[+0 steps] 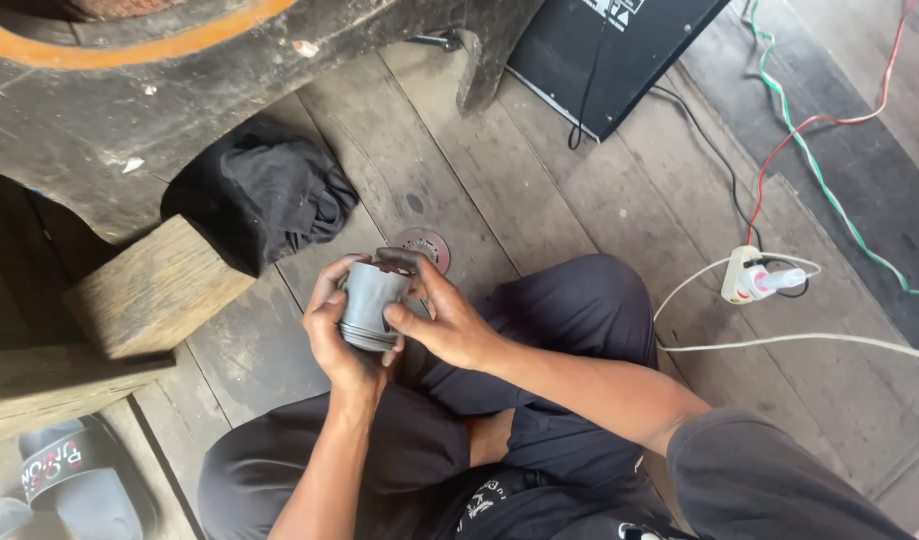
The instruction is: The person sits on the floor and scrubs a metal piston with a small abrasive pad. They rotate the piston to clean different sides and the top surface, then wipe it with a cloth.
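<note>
Piston [372, 303] is off the floor, gripped at its skirt by the curled left hand [337, 340], while the right hand [450, 325] pinches its crown; disc [425, 245] beyond both hands lies untouched.

Plank floor [540, 190] — black cloth [265, 190], wood block [155, 290], round disc [427, 243], power strip [745, 275].

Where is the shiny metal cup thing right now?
In the head view, the grey metal cylinder sits centre-left, held between the left hand and right hand, above the person's crossed legs, near the black cloth.
</note>
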